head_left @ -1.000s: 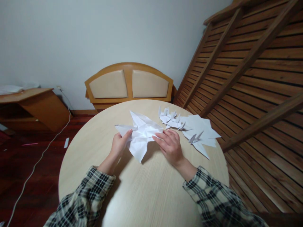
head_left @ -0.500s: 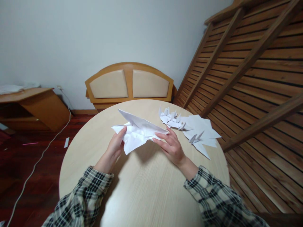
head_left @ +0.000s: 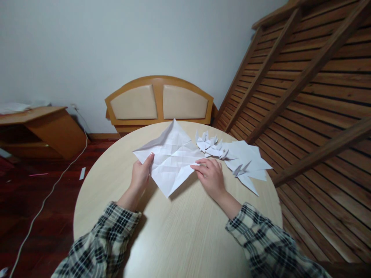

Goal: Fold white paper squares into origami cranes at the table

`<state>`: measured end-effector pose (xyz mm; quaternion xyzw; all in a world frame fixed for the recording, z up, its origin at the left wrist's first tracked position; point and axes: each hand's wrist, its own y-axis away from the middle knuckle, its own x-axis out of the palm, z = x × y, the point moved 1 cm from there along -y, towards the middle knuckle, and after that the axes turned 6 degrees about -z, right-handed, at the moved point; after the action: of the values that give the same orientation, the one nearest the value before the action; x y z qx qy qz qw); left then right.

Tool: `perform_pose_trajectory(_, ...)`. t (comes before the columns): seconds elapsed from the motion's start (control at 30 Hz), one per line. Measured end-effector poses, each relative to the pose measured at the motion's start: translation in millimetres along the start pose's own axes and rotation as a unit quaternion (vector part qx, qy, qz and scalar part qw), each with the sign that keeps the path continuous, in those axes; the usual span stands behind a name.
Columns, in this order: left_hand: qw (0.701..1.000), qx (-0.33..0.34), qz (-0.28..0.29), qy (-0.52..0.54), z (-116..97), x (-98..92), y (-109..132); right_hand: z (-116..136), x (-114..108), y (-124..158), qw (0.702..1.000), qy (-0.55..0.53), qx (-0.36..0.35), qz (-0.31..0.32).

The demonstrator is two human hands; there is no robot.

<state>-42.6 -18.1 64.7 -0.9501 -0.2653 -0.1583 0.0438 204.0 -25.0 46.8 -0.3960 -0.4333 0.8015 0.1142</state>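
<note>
A square sheet of white paper (head_left: 171,158), crossed by many crease lines, is spread out above the table with one corner toward me. My left hand (head_left: 140,173) grips its left side, thumb on top and fingers hidden beneath. At the right corner, my right hand (head_left: 211,173) pinches the paper between its fingers. Several folded paper cranes (head_left: 207,143) stand in a group beyond my right hand. Another paper crane (head_left: 240,170) sits apart, nearer the table's right side, on loose white sheets (head_left: 249,154).
The round pale wooden table (head_left: 185,231) fills the middle. Behind it stands a padded headboard (head_left: 159,102) against the wall. Slatted wooden boards (head_left: 313,127) lean close on the right. A wooden desk (head_left: 49,131) and a white cable (head_left: 55,183) are at the left.
The paper, partly folded with a raised flap before, has opened out into a nearly flat diamond. Both hands keep hold of its sides and have barely moved.
</note>
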Motion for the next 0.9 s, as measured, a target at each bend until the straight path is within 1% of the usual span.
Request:
perform_pose_trajectory(0.07, 0.999, 0.027, 0.0, -0.047, 2, -3.6, -3, 0, 2, 1, 0.999, -0.009, 0.032, 0.04)
perform_pose_trajectory(0.13, 0.995, 0.047, 0.017, -0.089, 5, -6.6, -6, -2, 5, 3, 0.996, -0.041, 0.065, 0.051)
perform_pose_trajectory(0.2, 0.992, 0.045, 0.043, -0.113, 8, -8.1, -6, -6, 8, 4, 0.99, -0.082, 0.111, 0.026)
perform_pose_trajectory(0.27, 0.99, 0.029, 0.068, -0.122, 9, -7.9, -4, -11, 13, 5, 0.977, -0.122, 0.175, -0.025)
perform_pose_trajectory(0.3, 0.989, 0.019, 0.081, -0.124, 10, -7.2, -2, -13, 15, 5, 0.965, -0.144, 0.213, -0.049)
perform_pose_trajectory(0.33, 0.988, 0.008, 0.095, -0.124, 10, -6.0, 0, -14, 18, 5, 0.951, -0.176, 0.249, -0.052)
perform_pose_trajectory(0.37, 0.987, -0.003, 0.108, -0.122, 9, -4.6, 2, -15, 20, 5, 0.936, -0.212, 0.279, -0.041)
perform_pose_trajectory(0.47, 0.986, -0.04, 0.13, -0.099, 8, 0.7, 10, -10, 23, 4, 0.888, -0.313, 0.335, 0.036)
perform_pose_trajectory(0.5, 0.986, -0.054, 0.13, -0.086, 7, 2.4, 12, -8, 22, 3, 0.871, -0.336, 0.356, 0.048)
perform_pose_trajectory(0.6, 0.989, -0.085, 0.117, -0.041, 6, 5.7, 15, -4, 21, 4, 0.816, -0.394, 0.42, 0.048)
perform_pose_trajectory(0.67, 0.99, -0.089, 0.105, -0.023, 6, 6.0, 16, -2, 21, 6, 0.788, -0.425, 0.443, 0.048)
perform_pose_trajectory(0.73, 0.994, -0.071, 0.085, -0.022, 7, 4.7, 15, -1, 22, 7, 0.775, -0.435, 0.455, 0.046)
perform_pose_trajectory(0.83, 0.997, -0.027, 0.061, -0.041, 10, 2.0, 12, 1, 22, 10, 0.771, -0.43, 0.468, 0.048)
perform_pose_trajectory(0.9, 0.998, -0.001, 0.05, -0.048, 12, 0.3, 9, 3, 21, 10, 0.759, -0.443, 0.474, 0.057)
